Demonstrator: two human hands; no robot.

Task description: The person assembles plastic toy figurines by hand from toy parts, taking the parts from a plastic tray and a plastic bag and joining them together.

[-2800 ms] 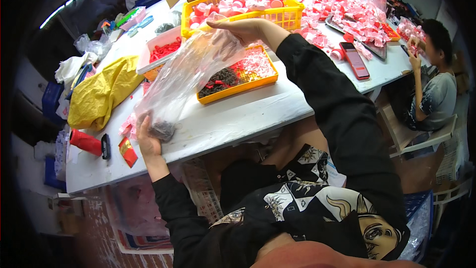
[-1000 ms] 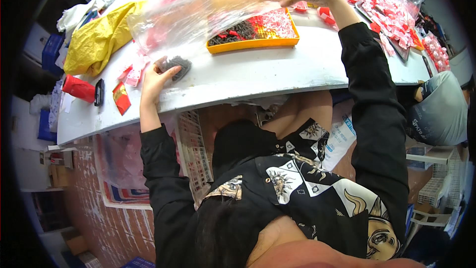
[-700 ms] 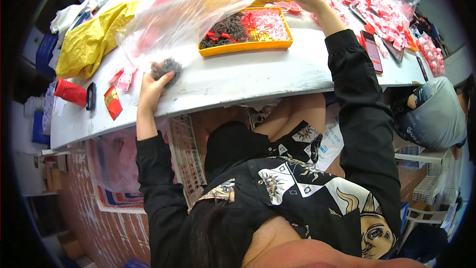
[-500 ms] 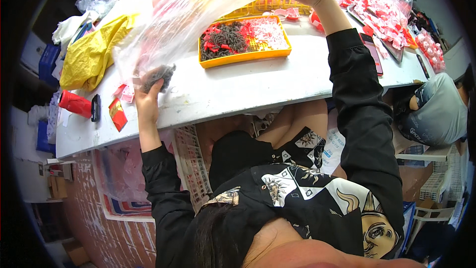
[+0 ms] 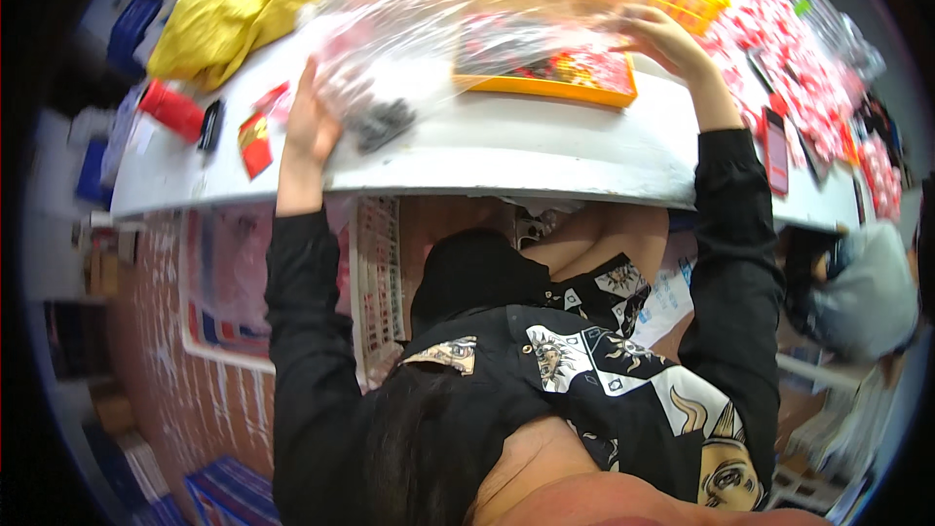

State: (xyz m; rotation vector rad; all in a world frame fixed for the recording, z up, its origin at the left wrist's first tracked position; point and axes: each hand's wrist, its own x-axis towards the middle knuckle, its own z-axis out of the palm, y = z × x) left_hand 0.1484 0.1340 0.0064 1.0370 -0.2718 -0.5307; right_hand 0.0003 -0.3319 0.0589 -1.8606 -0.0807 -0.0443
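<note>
A clear plastic bag (image 5: pixel 438 10) is stretched between my two hands above the table. My left hand (image 5: pixel 312 131) grips its left end, beside a clump of small dark grey pieces (image 5: pixel 382 125) at the bag's lower corner. Whether that clump is fully inside cannot be made out. At the far right end, my right hand (image 5: pixel 664 41) pinches the plastic with bent fingers. Under the film lies a shallow yellow tray (image 5: pixel 545 88) holding dark, red and pinkish small pieces, its left part veiled by the bag.
A yellow cloth or bag (image 5: pixel 229 24), a red cylinder (image 5: pixel 173 111), a black object (image 5: pixel 210 127) and a red packet (image 5: pixel 255 146) lie left. To the right are red-and-white pieces (image 5: pixel 789 68) and a phone (image 5: pixel 775 151). A yellow basket (image 5: pixel 687 0) stands behind. Another person (image 5: pixel 862 292) sits at right.
My right hand has come down from high up, drawing the bag lower across the tray. My left hand's grip has shifted, leaving the dark clump beside its fingers. The whole view has shifted too.
</note>
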